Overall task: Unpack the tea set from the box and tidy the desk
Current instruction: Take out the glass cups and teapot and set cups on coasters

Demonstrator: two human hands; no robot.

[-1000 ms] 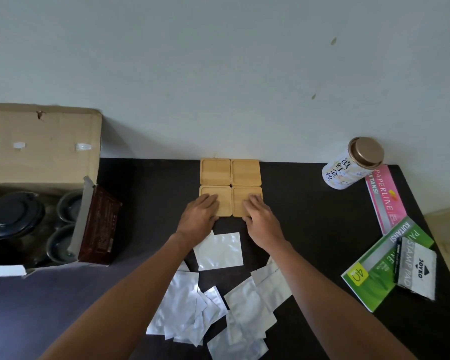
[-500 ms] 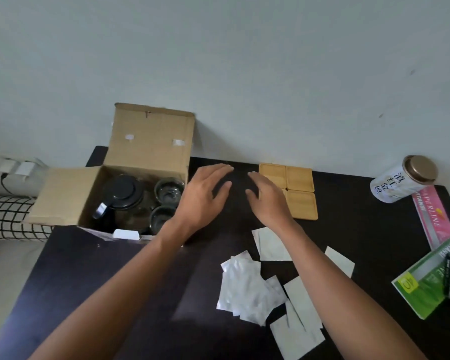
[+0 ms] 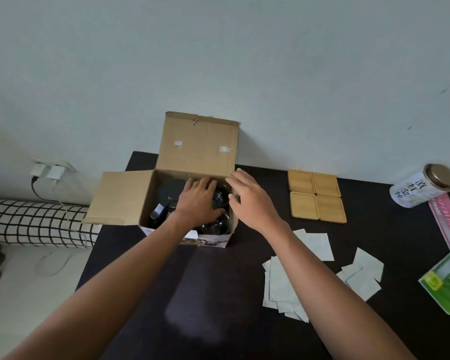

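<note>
the cardboard box (image 3: 192,149) sits open at the back left of the dark desk (image 3: 192,294), its rear flap standing up against the wall and a side flap folded out to the left. the left hand (image 3: 196,201) is already down inside it, palm down with the fingers spread loosely over what looks like a small glass cup (image 3: 220,200) at the right side of the box; it is dim in there, so i cannot tell whether the hand has actually closed on the cup or only rests on it. the right hand (image 3: 252,201) is open and holds nothing, its fingers curled lightly at the box's right wall, just beside the same cup. so the cup lies straight under the left hand, which is the nearer one, and just to the left of the right hand. a second cup (image 3: 216,224) sits nearer the front wall, and the teapot (image 3: 170,194) with its dark lid fills the left half, its handle (image 3: 157,213) pointing toward the front of the box. the cups stand upright, mouths up, so i'd guess they want lifting straight up and then carrying right. four wooden coasters (image 3: 316,197) lie in a tidy square to the right, well apart from the box, with white sachets (image 3: 283,284) scattered in front of them and a tea tin (image 3: 424,185) lying on its side farther right.
</note>
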